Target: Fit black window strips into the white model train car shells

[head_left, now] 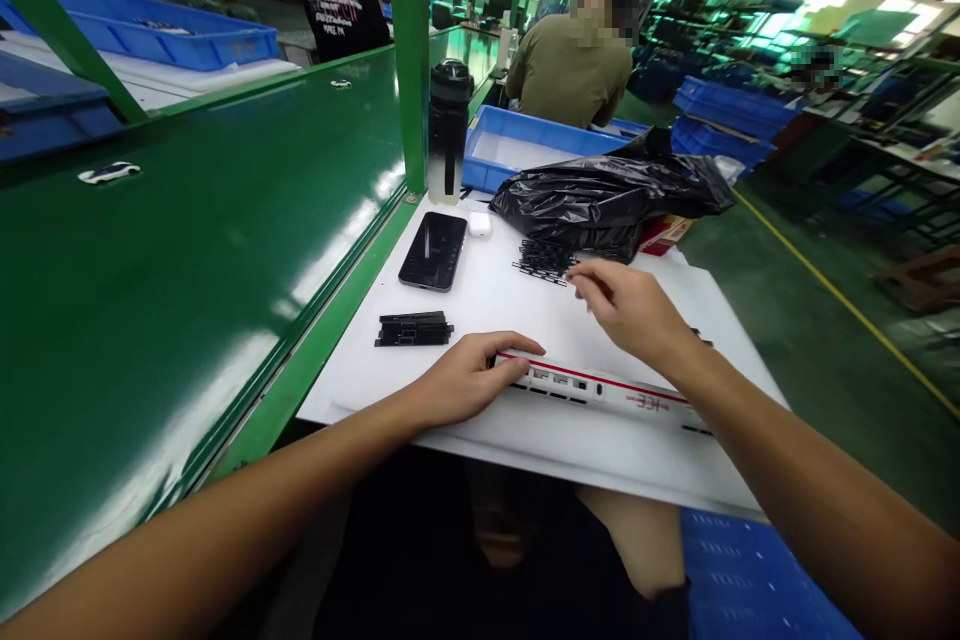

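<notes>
Green bench at far left, bearing a white sheet. On the sheet, a stack of black strips, then a phone. A bottle stands behind the phone; an earbud case lies just right of it. Left hand lies over the left end of a white bar with a red stripe; grip cannot be determined. Hands are apart. Right hand is above the bar, fingers bunched just beside a pile of black pieces; any hold cannot be determined. A blue tray and black bag lie behind the pile.
</notes>
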A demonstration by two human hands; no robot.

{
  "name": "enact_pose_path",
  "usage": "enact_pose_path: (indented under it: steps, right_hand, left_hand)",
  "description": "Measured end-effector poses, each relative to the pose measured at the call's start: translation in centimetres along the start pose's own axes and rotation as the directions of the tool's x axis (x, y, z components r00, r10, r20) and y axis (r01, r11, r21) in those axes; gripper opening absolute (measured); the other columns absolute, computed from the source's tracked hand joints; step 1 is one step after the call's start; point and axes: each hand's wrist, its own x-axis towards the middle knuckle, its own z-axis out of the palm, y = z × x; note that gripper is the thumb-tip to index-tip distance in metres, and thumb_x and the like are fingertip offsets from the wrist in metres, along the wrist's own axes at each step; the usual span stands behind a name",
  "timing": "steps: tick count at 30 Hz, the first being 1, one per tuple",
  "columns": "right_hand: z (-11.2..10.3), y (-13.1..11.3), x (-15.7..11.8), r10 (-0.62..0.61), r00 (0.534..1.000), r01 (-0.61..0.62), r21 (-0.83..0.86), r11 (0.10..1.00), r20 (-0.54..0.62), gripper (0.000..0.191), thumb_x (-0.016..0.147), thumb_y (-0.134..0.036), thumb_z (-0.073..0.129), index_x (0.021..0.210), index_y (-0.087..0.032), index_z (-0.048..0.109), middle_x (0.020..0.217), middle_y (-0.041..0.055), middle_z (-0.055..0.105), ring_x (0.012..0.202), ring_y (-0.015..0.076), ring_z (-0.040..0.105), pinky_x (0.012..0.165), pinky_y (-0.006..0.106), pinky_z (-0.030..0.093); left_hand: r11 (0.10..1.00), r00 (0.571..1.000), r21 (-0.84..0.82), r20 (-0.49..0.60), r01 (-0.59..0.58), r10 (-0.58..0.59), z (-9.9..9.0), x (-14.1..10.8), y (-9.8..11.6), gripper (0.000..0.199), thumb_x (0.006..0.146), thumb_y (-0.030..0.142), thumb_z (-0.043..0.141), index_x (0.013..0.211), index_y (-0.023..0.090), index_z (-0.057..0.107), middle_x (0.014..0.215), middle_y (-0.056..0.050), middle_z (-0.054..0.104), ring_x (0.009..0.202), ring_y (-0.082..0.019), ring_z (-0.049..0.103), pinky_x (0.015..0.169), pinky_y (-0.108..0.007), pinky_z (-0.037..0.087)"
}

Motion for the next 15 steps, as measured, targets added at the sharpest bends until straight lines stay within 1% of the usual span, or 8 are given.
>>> enact_pose_path:
  steps: [2,3,5,7,9,11,13,15]
  right_hand:
    - [-1.3,-2.0,-2.3,0.116,0.993,-0.12,0.166,0.979,0.038,0.024,0.096,-0.034,0.05,0.101,-0.024,0.072,0.088,0.0018,0.074,0.074,0.0178,0.067,0.067,0.029,0.049]
    - [-1.7,-2.9,-3.5,0.155,0.986,-0.166,0.221,0.961,0.068,0.023,0.095,-0.036,0.053,0.098,-0.025,0.073,0.086,0.0008,0.074,0.073,0.0177,0.067,0.066,0.028,0.05]
    - [-2.1,-4.5,-5.7,0.197,0.972,-0.228,0.306,0.924,0.13,0.021,0.093,-0.037,0.057,0.096,-0.027,0.074,0.082,-0.0001,0.074,0.072,0.018,0.068,0.065,0.028,0.051]
    - [-1.8,-5.4,-7.5,0.216,0.965,-0.255,0.34,0.905,0.149,0.018,0.092,-0.038,0.059,0.097,-0.028,0.074,0.081,-0.0008,0.075,0.073,0.0182,0.069,0.065,0.028,0.052]
    - [-1.0,-5.8,-8.7,0.2,0.974,-0.224,0.315,0.922,0.108,0.015,0.092,-0.036,0.062,0.096,-0.028,0.074,0.084,-0.0003,0.074,0.076,0.0182,0.069,0.067,0.028,0.052]
    - [-0.1,-5.9,-9.5,0.143,0.99,-0.142,0.241,0.96,0.012,0.014,0.093,-0.032,0.061,0.095,-0.026,0.074,0.088,0.0018,0.072,0.076,0.0174,0.067,0.066,0.029,0.052]
    - [0.6,-5.9,-10.1,0.077,0.995,-0.064,0.169,0.984,-0.069,0.015,0.094,-0.029,0.06,0.098,-0.024,0.073,0.091,0.0039,0.068,0.073,0.016,0.063,0.064,0.029,0.052]
    - [0.9,-6.0,-10.4,0.031,0.994,-0.016,0.129,0.992,-0.108,0.016,0.094,-0.027,0.059,0.103,-0.024,0.073,0.092,0.0038,0.066,0.07,0.0143,0.061,0.062,0.028,0.051]
  left_hand:
    - [1.0,1.0,-0.008,-0.014,0.002,-0.002,0.0,0.1,-0.1,0.028,0.097,0.029,0.05,0.115,0.019,0.071,0.114,-0.004,0.072,0.105,-0.021,0.065,0.095,-0.029,0.046]
    - [1.0,1.0,-0.013,-0.022,0.003,-0.004,0.0,0.1,-0.1,0.029,0.098,0.029,0.049,0.114,0.019,0.071,0.114,-0.003,0.072,0.106,-0.02,0.064,0.095,-0.029,0.046]
    - [1.0,0.999,-0.022,-0.03,0.012,-0.012,0.1,0.1,-0.1,0.03,0.098,0.03,0.047,0.111,0.019,0.072,0.112,-0.003,0.073,0.105,-0.021,0.065,0.095,-0.029,0.046]
    - [0.999,0.999,-0.021,-0.03,0.025,-0.025,0.1,0.2,-0.1,0.029,0.098,0.029,0.047,0.108,0.019,0.072,0.109,-0.003,0.074,0.103,-0.021,0.066,0.094,-0.029,0.047]
    - [1.0,0.999,-0.008,-0.027,0.025,-0.026,0.1,0.2,-0.1,0.029,0.097,0.028,0.047,0.107,0.018,0.073,0.107,-0.003,0.074,0.102,-0.021,0.066,0.094,-0.028,0.047]
    - [1.0,0.999,0.012,-0.025,0.023,-0.023,0.2,0.2,-0.1,0.029,0.097,0.027,0.047,0.106,0.017,0.073,0.107,-0.003,0.074,0.101,-0.02,0.067,0.093,-0.028,0.047]
    - [0.999,0.999,0.03,-0.026,0.027,-0.027,0.2,0.2,-0.1,0.029,0.097,0.026,0.047,0.106,0.017,0.073,0.108,-0.003,0.075,0.102,-0.021,0.067,0.093,-0.029,0.047]
    - [0.999,0.999,0.036,-0.027,0.032,-0.031,0.2,0.2,-0.1,0.029,0.097,0.026,0.047,0.107,0.016,0.073,0.108,-0.004,0.074,0.102,-0.021,0.067,0.093,-0.029,0.047]
